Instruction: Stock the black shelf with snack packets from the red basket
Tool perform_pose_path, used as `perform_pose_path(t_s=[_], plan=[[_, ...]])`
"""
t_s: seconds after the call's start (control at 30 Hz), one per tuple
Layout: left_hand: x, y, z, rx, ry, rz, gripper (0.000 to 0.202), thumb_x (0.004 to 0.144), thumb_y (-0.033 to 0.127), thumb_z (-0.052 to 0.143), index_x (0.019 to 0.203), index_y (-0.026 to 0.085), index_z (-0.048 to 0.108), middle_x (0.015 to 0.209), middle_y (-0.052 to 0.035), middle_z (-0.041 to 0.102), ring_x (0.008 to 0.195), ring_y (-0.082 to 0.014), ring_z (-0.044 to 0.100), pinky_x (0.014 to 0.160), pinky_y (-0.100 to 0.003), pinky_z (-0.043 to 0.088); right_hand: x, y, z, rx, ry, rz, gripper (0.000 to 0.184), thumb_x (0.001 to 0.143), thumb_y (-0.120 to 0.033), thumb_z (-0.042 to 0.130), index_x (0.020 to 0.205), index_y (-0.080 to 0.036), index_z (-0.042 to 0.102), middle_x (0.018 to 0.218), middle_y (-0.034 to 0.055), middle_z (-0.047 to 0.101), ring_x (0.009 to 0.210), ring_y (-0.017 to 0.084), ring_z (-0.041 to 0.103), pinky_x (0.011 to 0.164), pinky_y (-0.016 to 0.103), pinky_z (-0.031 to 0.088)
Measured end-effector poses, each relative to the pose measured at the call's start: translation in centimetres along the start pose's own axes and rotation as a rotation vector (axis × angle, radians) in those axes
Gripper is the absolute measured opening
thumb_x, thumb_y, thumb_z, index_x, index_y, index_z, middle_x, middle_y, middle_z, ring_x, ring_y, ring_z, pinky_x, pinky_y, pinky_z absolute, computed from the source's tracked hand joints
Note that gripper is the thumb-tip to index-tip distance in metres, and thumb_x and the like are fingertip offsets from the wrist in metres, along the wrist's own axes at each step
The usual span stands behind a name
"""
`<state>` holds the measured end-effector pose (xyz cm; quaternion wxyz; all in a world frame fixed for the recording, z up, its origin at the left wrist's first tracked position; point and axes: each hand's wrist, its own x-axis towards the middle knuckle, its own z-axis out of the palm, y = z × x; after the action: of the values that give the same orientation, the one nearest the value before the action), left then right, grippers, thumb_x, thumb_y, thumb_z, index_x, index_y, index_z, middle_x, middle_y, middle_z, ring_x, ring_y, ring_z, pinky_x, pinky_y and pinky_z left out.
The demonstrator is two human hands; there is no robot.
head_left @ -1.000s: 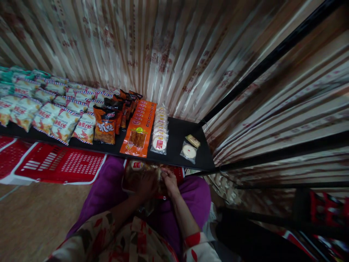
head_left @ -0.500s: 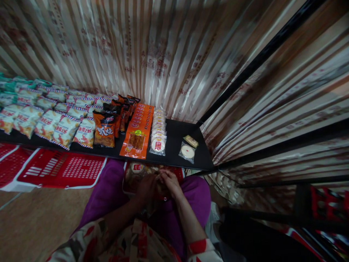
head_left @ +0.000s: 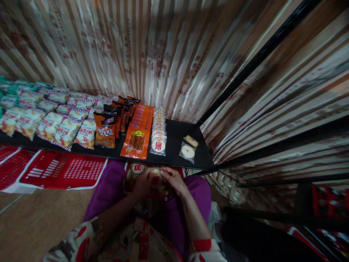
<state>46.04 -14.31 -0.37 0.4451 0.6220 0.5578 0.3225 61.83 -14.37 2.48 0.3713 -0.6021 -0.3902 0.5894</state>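
Observation:
Above a red basket point(head_left: 128, 187) between my knees, my left hand point(head_left: 143, 182) and my right hand point(head_left: 173, 179) meet close together with fingers closed. Between them is a small packet point(head_left: 156, 172) with a pale top and a red patch, pinched by the fingers of both hands. The fingertips are dim, so its exact kind cannot be made out. Inside the basket, beyond my left hand, lies a clear-wrapped round snack point(head_left: 137, 167) with a red label. Other wrapped pieces in there are partly hidden by my hands.
A black shelf point(head_left: 174, 145) edges my lap. On it stand white snack bags point(head_left: 67, 131), orange bags point(head_left: 105, 131), an orange strip pack point(head_left: 136, 133), a row of wrapped round crackers point(head_left: 158, 144), plus a single round one point(head_left: 187, 151) beside a small packet point(head_left: 191, 141). Red baskets point(head_left: 64, 169) sit below left.
Both hands have tilted slightly, and the small packet with its red patch now shows between them. My right hand has shifted a little to the right. The things on the shelf stay put.

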Motion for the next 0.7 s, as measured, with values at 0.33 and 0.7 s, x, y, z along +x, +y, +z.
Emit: perform_pose_path(t_s=[0.33, 0.7], plan=[[0.8, 1.8, -0.3, -0.116, 0.057, -0.004, 0.034, 0.088, 0.038, 0.033, 0.092, 0.019, 0.061, 0.082, -0.0024, 0.067, 0.075, -0.0162, 0.060, 0.070, -0.026, 0.045, -0.7, -0.2, -0.2, 0.157, 0.024, 0.002, 0.039, 0.054, -0.049, 0.078, 0.075, -0.018, 0.065, 0.068, -0.0019, 0.065, 0.061, 0.012, 0.056, 0.062, 0.023, 0.042], [1.9, 1.6, 0.4, -0.262, 0.091, -0.064, 0.032, 0.085, 0.041, 0.039, 0.095, 0.018, 0.060, 0.086, -0.0042, 0.068, 0.080, -0.0180, 0.063, 0.071, -0.027, 0.048, -0.9, 0.4, 0.1, 0.190, -0.030, -0.080, 0.044, 0.057, -0.053, 0.075, 0.082, -0.018, 0.063, 0.078, 0.0027, 0.068, 0.071, 0.017, 0.061, 0.070, 0.029, 0.047]])
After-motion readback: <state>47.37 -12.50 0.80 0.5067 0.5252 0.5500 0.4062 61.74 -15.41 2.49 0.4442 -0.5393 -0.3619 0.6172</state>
